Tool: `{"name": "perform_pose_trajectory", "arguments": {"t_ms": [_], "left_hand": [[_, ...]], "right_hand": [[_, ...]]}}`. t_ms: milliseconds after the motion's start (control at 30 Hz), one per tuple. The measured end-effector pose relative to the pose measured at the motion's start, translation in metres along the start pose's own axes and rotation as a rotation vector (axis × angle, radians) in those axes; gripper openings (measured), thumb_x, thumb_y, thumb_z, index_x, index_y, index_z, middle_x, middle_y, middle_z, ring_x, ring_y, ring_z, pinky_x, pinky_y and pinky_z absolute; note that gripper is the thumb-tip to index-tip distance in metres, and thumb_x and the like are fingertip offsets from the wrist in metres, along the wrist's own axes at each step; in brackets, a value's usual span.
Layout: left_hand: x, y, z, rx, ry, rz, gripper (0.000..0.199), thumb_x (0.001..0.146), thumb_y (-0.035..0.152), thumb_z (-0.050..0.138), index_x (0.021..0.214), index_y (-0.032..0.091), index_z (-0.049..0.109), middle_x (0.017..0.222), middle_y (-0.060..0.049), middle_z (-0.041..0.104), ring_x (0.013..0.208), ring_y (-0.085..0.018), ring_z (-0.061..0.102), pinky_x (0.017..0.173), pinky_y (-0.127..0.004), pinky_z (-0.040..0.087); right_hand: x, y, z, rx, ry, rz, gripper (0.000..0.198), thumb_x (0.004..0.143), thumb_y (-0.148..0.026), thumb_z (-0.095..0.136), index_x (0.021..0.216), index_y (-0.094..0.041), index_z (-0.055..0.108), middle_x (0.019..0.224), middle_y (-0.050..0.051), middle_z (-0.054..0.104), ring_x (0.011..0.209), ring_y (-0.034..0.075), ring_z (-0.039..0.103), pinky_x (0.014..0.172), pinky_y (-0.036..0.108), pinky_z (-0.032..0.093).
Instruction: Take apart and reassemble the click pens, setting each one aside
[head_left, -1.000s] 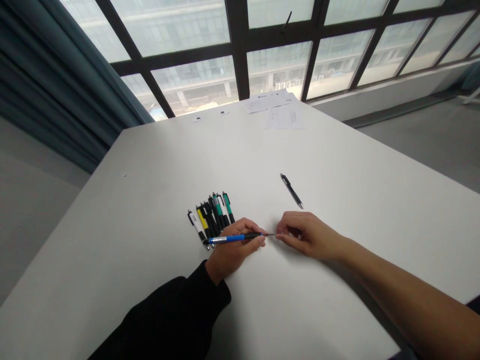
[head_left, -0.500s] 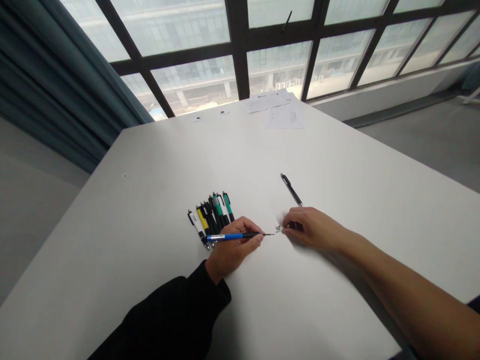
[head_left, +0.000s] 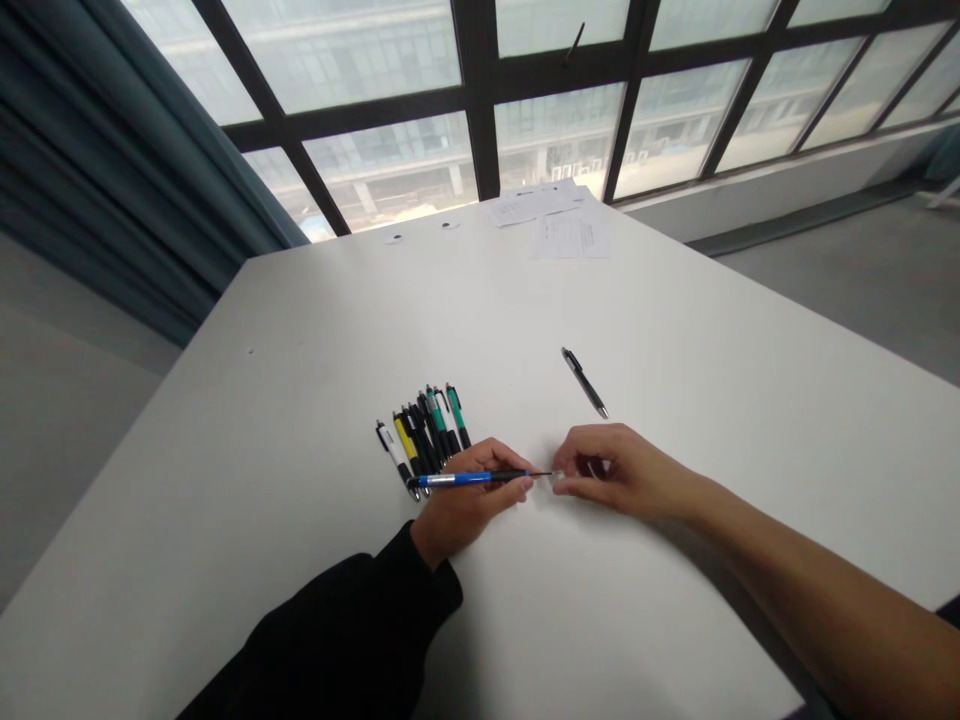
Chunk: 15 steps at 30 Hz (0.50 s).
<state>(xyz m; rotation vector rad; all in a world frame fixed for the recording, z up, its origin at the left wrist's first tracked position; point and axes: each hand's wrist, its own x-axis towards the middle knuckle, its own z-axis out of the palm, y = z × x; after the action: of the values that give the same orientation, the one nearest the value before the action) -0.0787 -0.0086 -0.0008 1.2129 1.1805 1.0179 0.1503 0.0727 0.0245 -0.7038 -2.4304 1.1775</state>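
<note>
My left hand (head_left: 472, 495) is closed around a blue pen (head_left: 454, 480) with a black grip, held almost level and pointing right. From its front end sticks a thin dark refill (head_left: 543, 473). Facing it, my right hand (head_left: 622, 468) pinches a small pale, shiny piece (head_left: 557, 476) between thumb and fingertips. That piece is at the refill's tip; whether the refill goes into it is too small to tell. Beyond my right hand lies a black pen (head_left: 585, 383) with a silver tip.
Several pens (head_left: 421, 430) in white, yellow, black and green lie side by side, partly behind my left hand. Printed papers (head_left: 571, 237) rest at the far edge of the white table (head_left: 330, 330), near the window. A blue curtain (head_left: 127, 160) hangs at the left.
My right hand has moved slightly left and toward me, bringing the small piece to the refill's tip. The blue pen has shifted a little right and nearer to me.
</note>
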Motion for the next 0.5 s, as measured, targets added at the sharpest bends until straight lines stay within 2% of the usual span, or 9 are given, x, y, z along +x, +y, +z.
{"name": "perform_pose_trajectory", "arguments": {"t_ms": [133,267,400,500], "left_hand": [[0.0,-0.001,0.0,0.013,-0.008,0.006,0.016,0.079,0.023,0.076,0.089,0.014,0.067,0.084,-0.006,0.074,0.071,-0.013,0.066,0.067,-0.025,0.051],[0.001,-0.002,-0.001,0.043,0.117,0.12,0.013,0.079,0.022,0.076,0.087,0.016,0.067,0.094,-0.005,0.072,0.079,-0.013,0.065,0.071,-0.024,0.051],[0.002,-0.004,-0.002,0.041,0.152,0.157,0.013,0.08,0.024,0.075,0.087,0.017,0.066,0.084,-0.001,0.066,0.067,-0.01,0.059,0.062,-0.021,0.046],[0.002,-0.005,-0.003,0.053,0.141,0.167,0.013,0.081,0.024,0.074,0.087,0.017,0.065,0.081,-0.001,0.065,0.069,-0.01,0.058,0.063,-0.022,0.045]], "right_hand": [[0.001,-0.002,0.001,-0.014,-0.011,-0.048,0.02,0.095,-0.031,0.06,0.087,-0.015,0.069,0.073,0.002,0.063,0.062,0.011,0.054,0.061,0.023,0.041],[-0.001,0.007,-0.019,-0.156,-0.057,-0.034,0.016,0.094,-0.026,0.06,0.091,-0.017,0.073,0.084,0.006,0.068,0.073,0.015,0.059,0.069,0.027,0.044],[-0.004,0.02,-0.038,-0.257,-0.126,0.051,0.014,0.09,-0.02,0.062,0.086,-0.017,0.075,0.084,0.007,0.068,0.073,0.016,0.061,0.069,0.027,0.044],[-0.005,0.023,-0.04,-0.27,-0.182,0.063,0.013,0.088,-0.019,0.063,0.086,-0.018,0.076,0.085,0.006,0.069,0.075,0.017,0.062,0.071,0.028,0.045]]}}
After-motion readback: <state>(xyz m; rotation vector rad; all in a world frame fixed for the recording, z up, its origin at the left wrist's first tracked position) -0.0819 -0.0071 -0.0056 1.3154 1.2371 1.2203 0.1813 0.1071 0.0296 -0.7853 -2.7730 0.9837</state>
